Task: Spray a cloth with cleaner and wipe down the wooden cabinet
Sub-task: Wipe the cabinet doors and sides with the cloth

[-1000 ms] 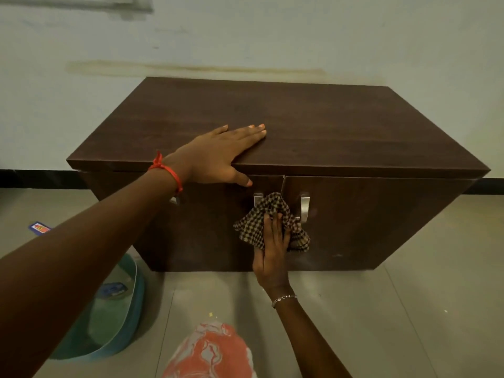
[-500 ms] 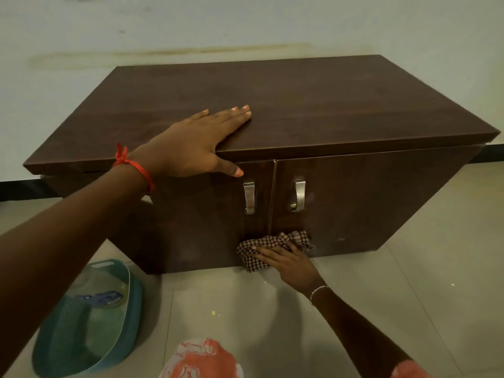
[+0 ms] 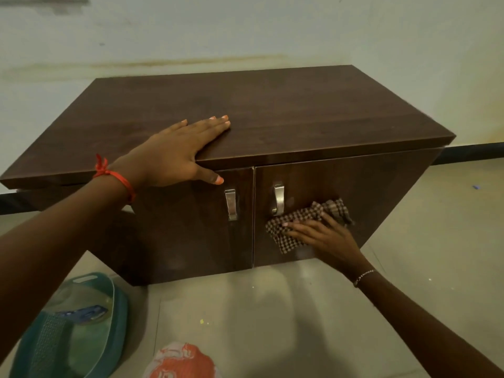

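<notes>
A dark brown wooden cabinet (image 3: 286, 113) with two doors and metal handles stands against the wall. My left hand (image 3: 177, 154) lies flat on its top near the front edge, fingers apart, thumb hanging over the left door. My right hand (image 3: 324, 236) presses a brown checked cloth (image 3: 297, 222) flat against the right door, just right of that door's handle (image 3: 278, 199). No spray bottle can be made out for sure.
A teal plastic basket (image 3: 81, 331) with a blue-labelled item inside sits on the tiled floor at lower left. My knee in orange patterned fabric (image 3: 185, 361) shows at the bottom. Open floor (image 3: 409, 241) lies right of the cabinet.
My right hand has carried the cloth from the bottom edge between the doors up and right onto the right door. The left hand has stayed on the top.
</notes>
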